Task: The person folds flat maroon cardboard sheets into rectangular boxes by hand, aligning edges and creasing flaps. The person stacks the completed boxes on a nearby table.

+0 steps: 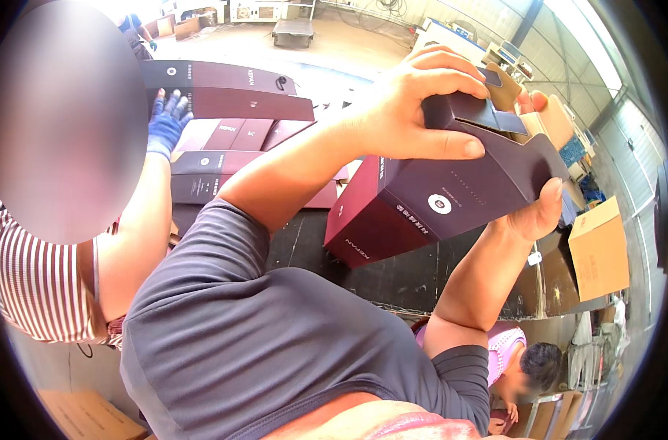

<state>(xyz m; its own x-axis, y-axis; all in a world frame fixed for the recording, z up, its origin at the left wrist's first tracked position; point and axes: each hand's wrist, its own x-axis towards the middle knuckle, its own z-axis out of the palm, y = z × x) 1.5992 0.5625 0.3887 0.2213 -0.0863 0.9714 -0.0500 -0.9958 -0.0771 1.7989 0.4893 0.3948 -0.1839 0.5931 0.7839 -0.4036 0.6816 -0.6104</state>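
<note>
A tall dark purple and maroon cardboard box (422, 194) stands tilted over the black table (305, 246), its lower corner at or near the tabletop. Its upper right end has loose flaps (558, 121) with brown inner sides. My left hand (429, 103) grips the top of that end, thumb along the near side and fingers over the dark flap. Lower down at the same end, my right hand (536, 213) holds the box edge with its thumb up against the side. Some fingertips (533, 101) show among the flaps; I cannot tell whose they are.
Flat purple cartons (228, 88) lie stacked on the left, where a co-worker's blue-gloved hand (169, 125) touches them. A brown carton (599, 249) stands at the right. Another person in pink (506, 348) is low behind the table edge. A cart (293, 29) stands far back.
</note>
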